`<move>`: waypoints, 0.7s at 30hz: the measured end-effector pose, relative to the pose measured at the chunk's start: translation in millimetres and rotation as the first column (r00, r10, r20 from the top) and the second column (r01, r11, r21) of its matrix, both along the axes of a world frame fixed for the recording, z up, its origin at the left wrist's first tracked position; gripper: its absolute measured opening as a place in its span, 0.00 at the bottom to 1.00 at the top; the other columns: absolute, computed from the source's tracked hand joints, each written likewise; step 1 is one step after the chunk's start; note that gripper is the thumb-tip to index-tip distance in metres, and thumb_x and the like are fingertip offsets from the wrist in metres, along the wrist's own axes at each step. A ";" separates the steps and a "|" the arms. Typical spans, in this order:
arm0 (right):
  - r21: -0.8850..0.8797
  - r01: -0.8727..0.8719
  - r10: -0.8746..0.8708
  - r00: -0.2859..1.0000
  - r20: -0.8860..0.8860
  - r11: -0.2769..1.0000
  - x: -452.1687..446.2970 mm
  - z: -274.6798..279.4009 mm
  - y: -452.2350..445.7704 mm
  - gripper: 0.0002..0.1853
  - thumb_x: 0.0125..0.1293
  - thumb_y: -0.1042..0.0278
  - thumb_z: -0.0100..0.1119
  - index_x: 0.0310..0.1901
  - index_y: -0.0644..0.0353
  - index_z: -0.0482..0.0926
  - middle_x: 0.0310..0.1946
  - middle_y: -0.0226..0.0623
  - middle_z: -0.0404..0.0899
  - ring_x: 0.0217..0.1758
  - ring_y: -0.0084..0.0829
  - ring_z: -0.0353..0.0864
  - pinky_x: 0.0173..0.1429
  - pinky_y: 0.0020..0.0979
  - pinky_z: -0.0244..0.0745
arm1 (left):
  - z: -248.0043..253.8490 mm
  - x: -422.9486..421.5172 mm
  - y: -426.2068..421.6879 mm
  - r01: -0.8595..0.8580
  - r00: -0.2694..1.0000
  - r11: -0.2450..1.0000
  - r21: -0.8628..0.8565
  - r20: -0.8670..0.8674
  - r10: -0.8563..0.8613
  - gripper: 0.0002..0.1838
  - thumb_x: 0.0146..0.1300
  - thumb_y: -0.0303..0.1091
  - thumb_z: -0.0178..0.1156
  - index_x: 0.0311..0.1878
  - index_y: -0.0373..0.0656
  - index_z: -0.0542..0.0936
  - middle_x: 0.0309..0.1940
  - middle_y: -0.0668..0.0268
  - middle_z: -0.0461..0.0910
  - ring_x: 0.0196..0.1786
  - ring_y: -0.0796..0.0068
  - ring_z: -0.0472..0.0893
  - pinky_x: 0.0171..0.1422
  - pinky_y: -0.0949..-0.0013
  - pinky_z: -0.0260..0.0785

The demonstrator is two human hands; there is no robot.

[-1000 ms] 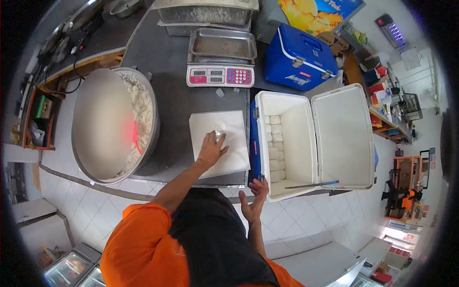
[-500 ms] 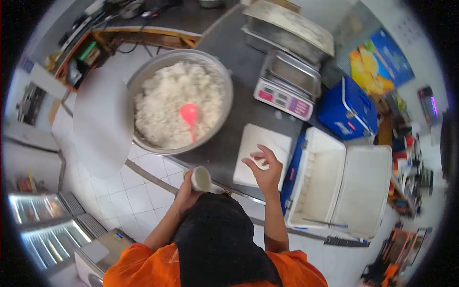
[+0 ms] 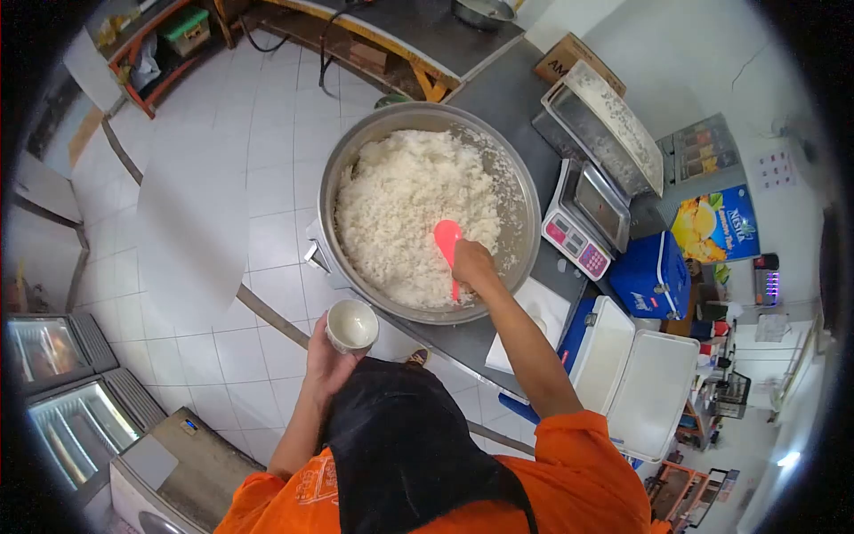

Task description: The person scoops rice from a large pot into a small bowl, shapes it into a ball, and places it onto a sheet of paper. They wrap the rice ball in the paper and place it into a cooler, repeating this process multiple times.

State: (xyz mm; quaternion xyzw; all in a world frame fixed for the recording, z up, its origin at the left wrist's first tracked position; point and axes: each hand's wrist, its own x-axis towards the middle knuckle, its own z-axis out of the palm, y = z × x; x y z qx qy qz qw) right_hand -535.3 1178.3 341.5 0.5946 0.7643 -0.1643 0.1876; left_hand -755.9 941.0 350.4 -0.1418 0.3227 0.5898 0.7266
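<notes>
In my left hand [image 3: 331,363] is a small white cup [image 3: 352,324], mouth up, its inside pale and bare. My fingers wrap round its side, in front of my apron. My right hand [image 3: 474,265] reaches over the rim of a large metal pot [image 3: 527,233] and closes on a pink rice paddle [image 3: 447,235]. The back of the hand hides most of its fingers. The paddle lies on the heaped white rice [image 3: 405,191], its handle toward me. Grains stick to the pot's bare inner wall on the right.
Right of the pot are a weighing scale [image 3: 578,233], a metal container [image 3: 614,125] and a white stack of sheets [image 3: 538,307], partly behind my forearm. Further right stand a blue cooler [image 3: 649,278] and an open cooler box with a white lid [image 3: 654,392].
My right hand has moved from above the white stack to the paddle in the pot. The cup in my left hand now faces more upward. The view has shifted.
</notes>
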 end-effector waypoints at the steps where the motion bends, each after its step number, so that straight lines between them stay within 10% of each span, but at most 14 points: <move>1: -0.116 0.048 -0.042 0.998 0.054 0.992 1.1 -3.6 5.5 0.15 0.46 0.72 0.71 0.37 0.69 0.84 0.39 0.56 0.85 0.48 0.49 0.86 0.50 0.43 0.82 | -4.2 -6.4 1.0 0.006 1.000 1.000 -0.003 0.017 -0.006 0.18 0.77 0.47 0.39 0.56 0.48 0.73 0.49 0.66 0.79 0.50 0.67 0.80 0.49 0.64 0.74; 9: -0.090 0.156 -0.147 0.985 0.095 0.984 -7.3 36.1 20.8 0.17 0.49 0.65 0.69 0.37 0.71 0.84 0.34 0.57 0.85 0.40 0.49 0.88 0.44 0.41 0.83 | -10.8 -12.6 14.2 0.146 0.989 0.988 -0.052 0.000 -0.147 0.23 0.78 0.48 0.38 0.66 0.44 0.66 0.61 0.60 0.73 0.60 0.62 0.78 0.60 0.60 0.75; 15: -0.451 0.354 -0.414 0.910 -0.038 0.819 0.6 16.5 66.6 0.20 0.59 0.55 0.63 0.35 0.69 0.85 0.31 0.56 0.85 0.34 0.49 0.88 0.35 0.43 0.78 | -17.2 4.6 29.0 0.218 0.976 0.976 0.020 -0.004 -0.218 0.27 0.79 0.52 0.36 0.69 0.44 0.63 0.62 0.58 0.73 0.63 0.60 0.76 0.65 0.57 0.72; 17: -0.340 0.035 -0.031 0.999 0.016 0.940 22.3 -10.3 87.7 0.22 0.62 0.50 0.62 0.35 0.67 0.85 0.31 0.55 0.85 0.34 0.50 0.87 0.36 0.45 0.78 | -16.2 6.8 31.7 0.195 0.980 0.980 0.045 0.032 -0.197 0.27 0.78 0.52 0.38 0.71 0.46 0.61 0.63 0.59 0.72 0.63 0.61 0.76 0.65 0.56 0.70; 21: 0.075 -0.010 -0.003 0.986 0.169 0.997 5.0 51.4 104.2 0.19 0.64 0.60 0.57 0.49 0.65 0.81 0.39 0.54 0.85 0.47 0.48 0.86 0.47 0.47 0.79 | 3.0 20.4 42.0 0.208 0.954 0.971 -0.119 -0.192 -0.228 0.29 0.77 0.51 0.44 0.73 0.50 0.53 0.68 0.59 0.65 0.63 0.60 0.74 0.67 0.52 0.67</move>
